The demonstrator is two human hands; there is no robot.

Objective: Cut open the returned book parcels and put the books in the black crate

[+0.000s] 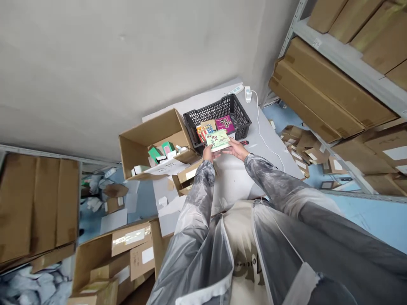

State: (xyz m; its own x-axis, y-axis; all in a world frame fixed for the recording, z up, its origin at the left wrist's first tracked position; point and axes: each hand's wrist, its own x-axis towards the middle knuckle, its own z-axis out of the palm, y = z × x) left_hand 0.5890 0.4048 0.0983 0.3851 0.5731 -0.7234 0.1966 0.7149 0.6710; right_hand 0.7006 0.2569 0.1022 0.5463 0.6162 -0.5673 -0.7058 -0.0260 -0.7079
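A flat light-green booklet or thin box [217, 141] with red and dark lettering is held up between my two hands. My left hand [210, 153] grips its lower left corner, and my right hand [238, 150] closes on its lower right edge. Just beyond it stands a black plastic basket [241, 114], partly covered by the held item. Inside the basket lie a purple item [225, 123] with white characters and a colourful red-and-yellow item [201, 132]. A dark and red tool [244, 142] lies on the table right of my right hand.
An open cardboard box [140, 148] holding green-and-white packages [154, 153] stands left of the basket. A white cable [265, 142] crosses the table [270, 156]. Shelves [337, 38] with cartons rise at the right. A large box of cartons [95, 250] stands at lower left.
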